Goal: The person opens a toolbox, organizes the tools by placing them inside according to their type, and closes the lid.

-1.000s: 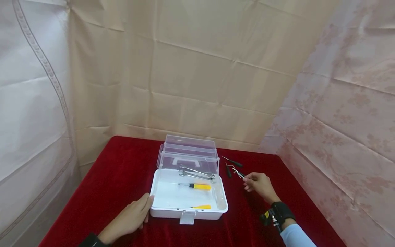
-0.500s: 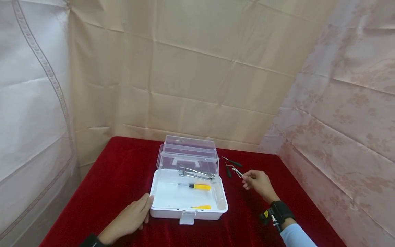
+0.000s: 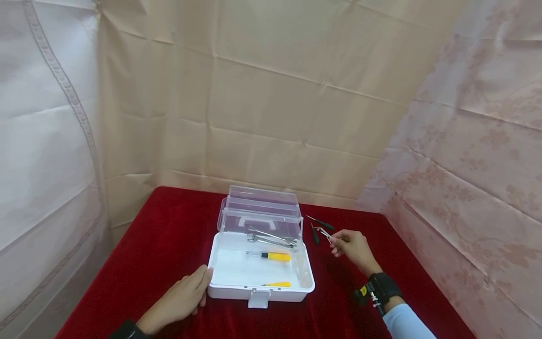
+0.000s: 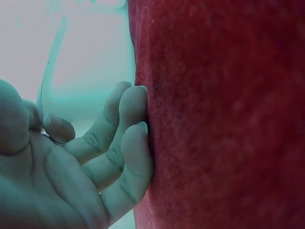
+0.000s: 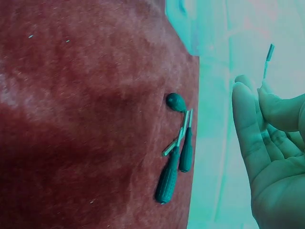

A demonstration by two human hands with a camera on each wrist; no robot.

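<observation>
An open white toolbox (image 3: 279, 295) with a clear raised lid stands mid-table in the head view. My left hand (image 3: 186, 293) grips its left rim near the front corner; the left wrist view shows curled fingers (image 4: 136, 152) at the box wall, low beside the red cloth. To the right of the box, my right hand (image 3: 353, 249) pinches a thin silvery metal piece (image 3: 326, 233) between thumb and fingertips. One narrow end of this metal piece (image 5: 269, 53) sticks up past the fingers in the right wrist view; the rest is hidden, and its kind is unclear.
Inside the box lie silver wrenches (image 3: 271, 241), a yellow-handled screwdriver (image 3: 278, 256) and another yellow handle (image 3: 279, 284). Dark-handled screwdrivers (image 5: 167, 179) and a small bent metal piece (image 5: 168, 149) lie on the red cloth (image 3: 178, 226). Draped cloth walls surround the table.
My right hand has shifted slightly up and left, still pinching the metal piece, whose angle has changed a little. The left hand keeps its place on the box; the head view has moved slightly.
</observation>
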